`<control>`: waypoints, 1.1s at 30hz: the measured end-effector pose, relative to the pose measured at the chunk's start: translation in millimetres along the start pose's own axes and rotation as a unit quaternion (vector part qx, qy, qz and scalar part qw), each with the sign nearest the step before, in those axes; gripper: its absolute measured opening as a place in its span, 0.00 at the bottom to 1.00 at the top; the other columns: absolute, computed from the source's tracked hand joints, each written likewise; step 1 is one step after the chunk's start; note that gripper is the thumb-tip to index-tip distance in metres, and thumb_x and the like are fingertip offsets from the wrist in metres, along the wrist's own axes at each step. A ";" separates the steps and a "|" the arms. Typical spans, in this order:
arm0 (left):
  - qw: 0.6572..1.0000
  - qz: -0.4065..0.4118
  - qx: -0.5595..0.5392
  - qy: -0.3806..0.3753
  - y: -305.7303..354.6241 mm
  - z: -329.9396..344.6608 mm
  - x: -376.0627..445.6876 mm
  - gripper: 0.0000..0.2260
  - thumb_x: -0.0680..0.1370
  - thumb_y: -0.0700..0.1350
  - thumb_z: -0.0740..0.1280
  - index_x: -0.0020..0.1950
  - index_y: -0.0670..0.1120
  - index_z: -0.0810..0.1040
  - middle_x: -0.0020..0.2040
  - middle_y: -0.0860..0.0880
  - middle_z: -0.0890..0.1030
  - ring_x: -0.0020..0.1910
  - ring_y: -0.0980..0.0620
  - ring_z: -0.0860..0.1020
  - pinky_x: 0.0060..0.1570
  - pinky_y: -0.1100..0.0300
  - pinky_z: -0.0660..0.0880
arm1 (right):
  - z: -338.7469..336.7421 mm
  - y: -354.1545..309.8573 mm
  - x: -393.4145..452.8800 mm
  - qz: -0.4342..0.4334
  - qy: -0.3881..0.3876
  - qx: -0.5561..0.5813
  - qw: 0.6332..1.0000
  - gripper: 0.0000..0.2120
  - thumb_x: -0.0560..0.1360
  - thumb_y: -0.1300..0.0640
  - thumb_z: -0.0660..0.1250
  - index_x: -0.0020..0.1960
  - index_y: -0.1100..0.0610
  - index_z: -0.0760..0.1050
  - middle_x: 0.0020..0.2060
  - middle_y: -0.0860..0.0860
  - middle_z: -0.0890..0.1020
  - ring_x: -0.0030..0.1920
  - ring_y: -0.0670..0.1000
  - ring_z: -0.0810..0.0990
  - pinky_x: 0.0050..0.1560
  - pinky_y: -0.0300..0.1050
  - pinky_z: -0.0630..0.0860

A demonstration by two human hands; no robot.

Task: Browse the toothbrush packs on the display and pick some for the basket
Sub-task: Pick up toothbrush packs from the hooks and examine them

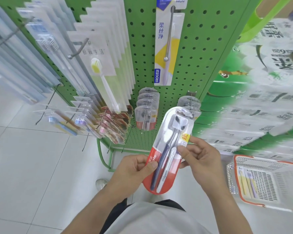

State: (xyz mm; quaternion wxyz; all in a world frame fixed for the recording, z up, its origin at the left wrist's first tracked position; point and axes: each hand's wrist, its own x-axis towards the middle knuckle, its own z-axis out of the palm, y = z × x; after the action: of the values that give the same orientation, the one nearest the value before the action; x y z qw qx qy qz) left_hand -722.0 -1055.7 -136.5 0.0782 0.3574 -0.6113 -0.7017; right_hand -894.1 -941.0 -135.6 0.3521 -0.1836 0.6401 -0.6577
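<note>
two hands on a twin toothbrush pack

nearest the camera, the left hand (134,168) pinches the lower left edge of a clear blister pack with a red base holding two toothbrushes, one dark blue and one white (169,147), thumb on the red card front. the right hand (200,157) grips the pack's right edge higher up, its fingers (195,141) curled over a yellow sticker. the pack tilts, its head end pointing up toward the green pegboard display rack (198,48), just in front of matching packs on a low hook (189,103).

other hooks carry a white pack with a yellow-headed brush (101,71) and a tall blue, yellow and white single-brush pack (167,44). on the white tiled floor (32,166) to the right sits a clear plastic basket with an orange rim (284,179), with a yellow and purple brush pack (247,183) lying inside. stacked green and white tissue cartons (260,98) stand behind it.
</note>
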 end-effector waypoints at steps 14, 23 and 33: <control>0.991 0.000 -0.102 -0.091 -8.4 6.2 -5.8 0.14 0.79 0.34 0.68 0.65 0.37 0.77 0.58 0.38 0.84 0.59 0.34 0.81 0.58 0.50 0.80 | -2.4 5.1 3.1 -0.017 0.051 -0.003 0.999 0.21 0.71 0.63 0.75 0.63 0.56 0.76 0.39 0.56 0.87 0.31 0.53 0.83 0.30 0.46 0.80; 0.979 -0.001 -0.140 -0.149 -12.0 3.1 -7.0 0.27 0.74 0.42 0.73 0.73 0.42 0.72 0.68 0.36 0.77 0.67 0.30 0.74 0.68 0.35 0.70 | -5.7 7.7 3.0 -0.019 0.081 -0.016 0.996 0.17 0.72 0.64 0.76 0.57 0.55 0.75 0.44 0.56 0.86 0.33 0.57 0.82 0.29 0.46 0.80; 0.987 0.057 -0.096 -0.118 -15.7 5.7 -7.5 0.29 0.77 0.26 0.62 0.77 0.43 0.65 0.66 0.38 0.78 0.65 0.38 0.77 0.66 0.46 0.74 | -0.4 1.9 -2.6 -0.130 0.059 -0.201 0.969 0.20 0.75 0.58 0.74 0.63 0.42 0.76 0.55 0.43 0.80 0.37 0.50 0.83 0.34 0.47 0.82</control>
State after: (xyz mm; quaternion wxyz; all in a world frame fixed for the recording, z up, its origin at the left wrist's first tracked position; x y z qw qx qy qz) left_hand -714.8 -1043.2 -147.8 0.0788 0.2273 -0.5656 -0.7888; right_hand -892.1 -938.7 -137.0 0.1814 -0.2933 0.7494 -0.5652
